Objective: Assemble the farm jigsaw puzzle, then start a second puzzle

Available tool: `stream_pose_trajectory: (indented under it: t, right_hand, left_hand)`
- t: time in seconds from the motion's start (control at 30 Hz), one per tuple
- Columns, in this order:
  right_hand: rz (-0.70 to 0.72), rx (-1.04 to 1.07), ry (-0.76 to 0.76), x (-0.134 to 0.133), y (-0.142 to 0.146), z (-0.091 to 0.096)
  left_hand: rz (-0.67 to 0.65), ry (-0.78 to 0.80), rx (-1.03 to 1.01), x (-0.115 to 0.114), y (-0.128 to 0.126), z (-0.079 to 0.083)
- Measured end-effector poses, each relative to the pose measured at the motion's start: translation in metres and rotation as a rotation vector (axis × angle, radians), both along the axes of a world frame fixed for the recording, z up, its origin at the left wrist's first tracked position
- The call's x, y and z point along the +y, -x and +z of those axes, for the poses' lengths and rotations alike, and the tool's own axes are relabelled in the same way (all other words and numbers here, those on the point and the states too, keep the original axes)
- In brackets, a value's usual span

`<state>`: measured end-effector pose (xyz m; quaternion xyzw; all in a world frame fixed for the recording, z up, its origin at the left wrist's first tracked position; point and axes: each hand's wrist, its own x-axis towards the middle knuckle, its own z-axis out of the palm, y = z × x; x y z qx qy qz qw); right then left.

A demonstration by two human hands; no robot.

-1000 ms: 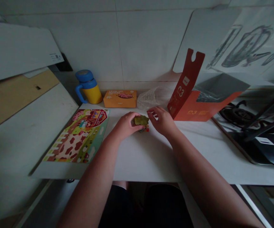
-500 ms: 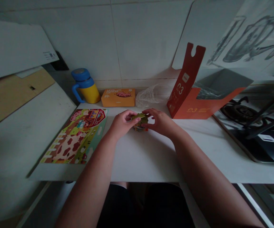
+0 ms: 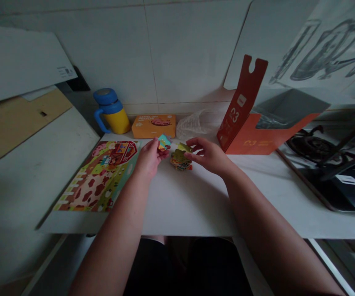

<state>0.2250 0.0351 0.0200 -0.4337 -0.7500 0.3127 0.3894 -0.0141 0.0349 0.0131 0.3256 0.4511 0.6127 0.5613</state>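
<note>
My left hand (image 3: 149, 158) pinches a puzzle piece (image 3: 164, 142) with a teal printed face, raised just left of the stack. Under my right hand (image 3: 206, 155) stands a small uneven stack of puzzle pieces (image 3: 181, 163), with green ones on top and coloured edges below. Between the thumb and fingers of that hand is a yellow-green puzzle piece (image 3: 184, 147), tilted at the top of the stack. Left of my hands lies a farm picture sheet (image 3: 100, 176), showing a cow and a red barn.
Along the wall stand a blue and yellow flask (image 3: 112, 113), an orange puzzle box (image 3: 153, 127) and a crumpled clear plastic bag (image 3: 192, 125). An open orange-red box (image 3: 251, 139) is at the right, beside a gas stove (image 3: 322, 156). White panels (image 3: 17, 65) lean at the left.
My left hand has moved left from the stack and now holds up a teal-faced puzzle piece. My right hand stays at the stack, and more of the top pieces shows.
</note>
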Motion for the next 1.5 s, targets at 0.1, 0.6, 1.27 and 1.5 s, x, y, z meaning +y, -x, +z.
stream_pose_trajectory:
  t: [0.1, 0.6, 1.27, 1.5]
  right_hand:
    - [-0.059, 0.054, 0.027, 0.006, 0.000, -0.005]
    - [-0.094, 0.554, 0.325, 0.009, 0.007, -0.001]
    - [-0.103, 0.382, 0.185, 0.002, 0.005, 0.006]
    - [-0.099, 0.234, 0.082, -0.003, 0.010, 0.004]
  left_hand:
    - [0.010, -0.009, -0.024, -0.002, -0.001, 0.002]
    - [-0.030, -0.097, 0.026, -0.007, -0.004, 0.006]
    - [-0.320, -0.219, 0.177, -0.014, -0.013, 0.002]
    - [-0.315, -0.191, 0.216, -0.015, -0.012, 0.006]
